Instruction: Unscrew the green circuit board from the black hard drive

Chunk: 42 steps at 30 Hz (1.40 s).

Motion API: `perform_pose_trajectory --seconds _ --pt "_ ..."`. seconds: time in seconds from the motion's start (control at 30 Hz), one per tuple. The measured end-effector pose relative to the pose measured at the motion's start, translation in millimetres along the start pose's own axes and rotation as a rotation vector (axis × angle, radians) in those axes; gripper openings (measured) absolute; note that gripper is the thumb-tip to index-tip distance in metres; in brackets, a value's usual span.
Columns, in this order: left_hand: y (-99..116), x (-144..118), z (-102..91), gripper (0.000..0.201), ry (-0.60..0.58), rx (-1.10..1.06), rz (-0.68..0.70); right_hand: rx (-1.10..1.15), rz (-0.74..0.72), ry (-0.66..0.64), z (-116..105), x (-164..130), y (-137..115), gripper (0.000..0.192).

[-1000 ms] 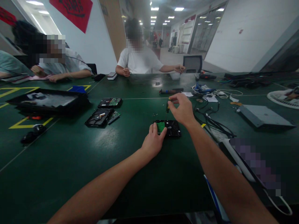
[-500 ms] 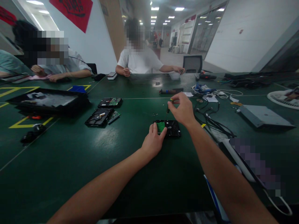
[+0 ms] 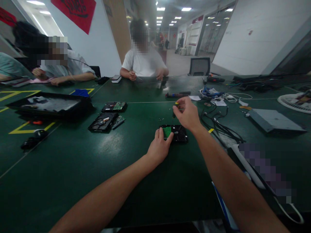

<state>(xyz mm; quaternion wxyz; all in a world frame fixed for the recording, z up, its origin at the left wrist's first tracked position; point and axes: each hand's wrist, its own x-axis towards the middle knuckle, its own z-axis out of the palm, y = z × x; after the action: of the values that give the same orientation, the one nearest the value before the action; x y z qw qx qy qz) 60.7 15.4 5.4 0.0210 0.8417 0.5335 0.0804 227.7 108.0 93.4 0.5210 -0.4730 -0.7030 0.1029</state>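
Note:
A black hard drive [image 3: 180, 135] with a green circuit board [image 3: 167, 131] lies flat on the table in front of me. My left hand [image 3: 159, 146] grips its left end, fingers at the far edge and thumb on the board. Above the drive's far side, my right hand [image 3: 186, 113] pinches a small screwdriver [image 3: 174, 113] with a yellow top, held upright. Its thin tip is too faint to tell whether it touches anything. Several tiny screws [image 3: 161, 119] lie just beyond the drive.
To the left lie two more hard drives [image 3: 114, 106] [image 3: 100, 123], a loose circuit board [image 3: 118, 122] and a black tray [image 3: 51, 105]. Black cables [image 3: 218, 124] and a grey metal box [image 3: 275, 119] are on the right. Across the table sits a person in white [image 3: 144, 63]; another person sits at left.
My right hand and the screwdriver have shifted slightly left. My left hand stays on the drive. The person opposite has drawn one outstretched hand back toward their body.

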Motion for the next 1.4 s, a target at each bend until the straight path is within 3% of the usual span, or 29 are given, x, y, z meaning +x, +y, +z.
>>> perform_pose_trajectory --seconds 0.1,0.27,0.57,0.97,1.4 --pt "0.1 -0.2 0.0 0.064 0.009 0.005 0.002 -0.011 -0.023 -0.031 0.9 -0.4 1.2 0.034" --pt "-1.1 -0.8 0.6 0.066 0.013 0.002 0.016 -0.113 -0.084 -0.059 -0.3 0.3 3.9 0.027" --pt "0.0 0.4 2.9 0.050 0.087 0.023 0.013 -0.151 -0.058 -0.061 -0.2 -0.2 2.4 0.031" --pt "-1.2 1.5 7.0 0.043 0.204 0.097 0.134 -0.159 -0.030 -0.065 -1.5 -0.1 -2.2 0.030" --pt "-4.2 2.2 10.6 0.047 0.191 0.133 0.172 -0.156 -0.027 -0.040 -4.0 1.7 0.4 0.029"
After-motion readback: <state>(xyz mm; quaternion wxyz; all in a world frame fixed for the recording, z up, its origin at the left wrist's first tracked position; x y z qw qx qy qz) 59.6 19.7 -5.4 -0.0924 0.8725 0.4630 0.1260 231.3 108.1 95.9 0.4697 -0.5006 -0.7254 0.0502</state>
